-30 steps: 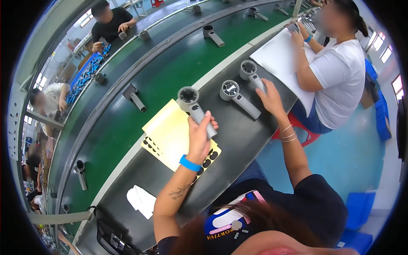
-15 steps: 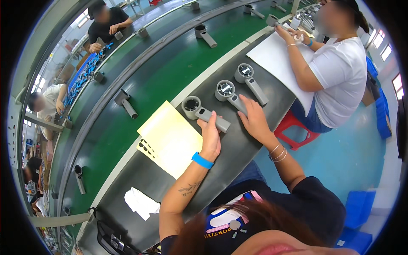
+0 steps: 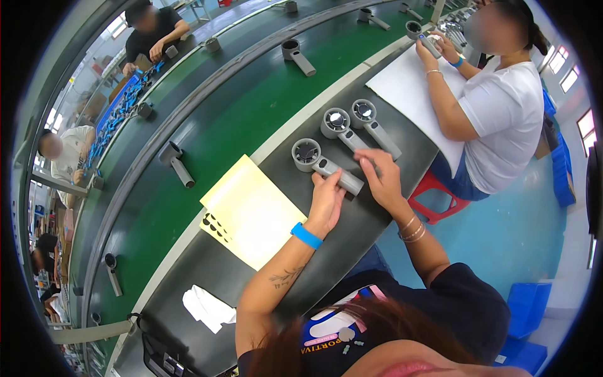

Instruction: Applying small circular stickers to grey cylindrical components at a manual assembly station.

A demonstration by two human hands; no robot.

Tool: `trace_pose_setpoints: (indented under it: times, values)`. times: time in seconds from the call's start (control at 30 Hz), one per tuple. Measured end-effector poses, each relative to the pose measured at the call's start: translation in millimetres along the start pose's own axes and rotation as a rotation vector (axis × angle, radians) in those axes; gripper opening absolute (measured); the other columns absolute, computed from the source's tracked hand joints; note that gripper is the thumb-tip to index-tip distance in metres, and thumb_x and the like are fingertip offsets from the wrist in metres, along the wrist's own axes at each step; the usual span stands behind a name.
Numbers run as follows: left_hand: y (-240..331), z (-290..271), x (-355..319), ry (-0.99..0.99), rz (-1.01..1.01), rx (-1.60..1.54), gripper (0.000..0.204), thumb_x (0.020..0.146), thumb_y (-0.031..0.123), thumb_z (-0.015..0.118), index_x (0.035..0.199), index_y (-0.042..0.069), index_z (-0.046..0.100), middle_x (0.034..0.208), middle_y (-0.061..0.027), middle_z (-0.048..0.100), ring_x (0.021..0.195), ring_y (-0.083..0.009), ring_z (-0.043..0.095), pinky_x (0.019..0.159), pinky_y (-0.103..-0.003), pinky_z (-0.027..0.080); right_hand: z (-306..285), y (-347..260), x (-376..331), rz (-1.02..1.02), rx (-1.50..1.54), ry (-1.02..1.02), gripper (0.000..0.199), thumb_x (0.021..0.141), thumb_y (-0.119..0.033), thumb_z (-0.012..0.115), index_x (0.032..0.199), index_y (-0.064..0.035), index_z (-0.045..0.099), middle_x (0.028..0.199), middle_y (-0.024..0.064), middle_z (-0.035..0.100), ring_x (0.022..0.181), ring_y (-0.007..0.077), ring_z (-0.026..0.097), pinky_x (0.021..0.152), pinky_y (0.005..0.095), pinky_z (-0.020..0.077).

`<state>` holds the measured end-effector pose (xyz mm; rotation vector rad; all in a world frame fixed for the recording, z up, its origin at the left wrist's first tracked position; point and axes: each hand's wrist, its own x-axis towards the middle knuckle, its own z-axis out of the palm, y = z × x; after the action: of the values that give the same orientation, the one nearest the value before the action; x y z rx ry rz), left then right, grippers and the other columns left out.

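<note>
Three grey handheld fans lie on the dark bench. Nearest of them, the grey fan rests just right of a yellow sheet. Left hand curls closed around its handle's near side; right hand rests with fingers loosely spread on the handle's end. Two more fans lie farther away.

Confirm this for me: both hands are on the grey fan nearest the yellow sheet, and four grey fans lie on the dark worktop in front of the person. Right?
Not quite. The head view shows three fans there, not four: the fan under the left hand and right hand, plus two more beyond it. The rest holds; it lies nearest the yellow sheet.
</note>
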<state>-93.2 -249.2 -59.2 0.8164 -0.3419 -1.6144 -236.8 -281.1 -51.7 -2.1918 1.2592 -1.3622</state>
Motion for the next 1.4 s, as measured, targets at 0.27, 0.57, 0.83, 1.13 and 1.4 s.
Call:
trace_pose_setpoints:
  times: [0.27,0.57,0.83,1.13,1.4]
  values:
    - [20,0,-17,-0.122,-0.085,-0.013,0.027,0.094,0.019,0.051,0.117,0.005,0.048,0.113,-0.0071,0.054,0.108,-0.016,0.052,0.094,-0.03,0.041,17,-16,-17,-0.001,0.092,-0.167,0.037,0.081,-0.006,0.064,0.118,-0.0055,0.056,0.114,0.015,0.056,0.101,0.0328,0.056,0.087,0.0373,0.0457]
    - [125,16,-112,-0.479,-0.099,0.194,0.033,0.092,0.011,0.048,0.122,-0.003,0.046,0.121,-0.0157,0.055,0.108,-0.0206,0.055,0.093,-0.033,0.044,24,-12,-18,0.023,-0.093,-0.133,0.042,0.08,-0.014,0.067,0.119,-0.0059,0.055,0.116,0.0155,0.056,0.107,0.0328,0.053,0.093,0.0389,0.0404]
    - [165,7,-159,-0.861,0.19,0.265,0.026,0.085,-0.003,0.049,0.109,-0.01,0.058,0.107,-0.0214,0.062,0.086,-0.0238,0.063,0.077,-0.031,0.05,23,-13,-18,0.016,-0.114,-0.11,0.033,0.08,-0.007,0.066,0.111,-0.0037,0.057,0.114,0.0159,0.058,0.106,0.0319,0.056,0.091,0.0354,0.0444]
    - [183,18,-194,-0.642,0.819,0.575,0.015,0.084,0.004,0.055,0.087,0.0,0.069,0.092,-0.0169,0.066,0.077,-0.0248,0.065,0.065,-0.029,0.054,25,-25,-12,-0.096,-0.18,0.009,0.021,0.082,-0.002,0.061,0.103,-0.0022,0.06,0.111,0.0153,0.06,0.102,0.03,0.058,0.09,0.0353,0.0448]
    - [198,10,-193,-0.689,1.426,0.666,0.014,0.07,0.006,0.066,0.083,0.001,0.069,0.089,-0.0118,0.065,0.072,-0.0246,0.057,0.054,-0.027,0.05,59,-57,111,-0.429,-0.161,-0.109,0.02,0.083,-0.002,0.06,0.102,0.0004,0.059,0.104,0.0155,0.061,0.099,0.0323,0.059,0.086,0.0341,0.0456]
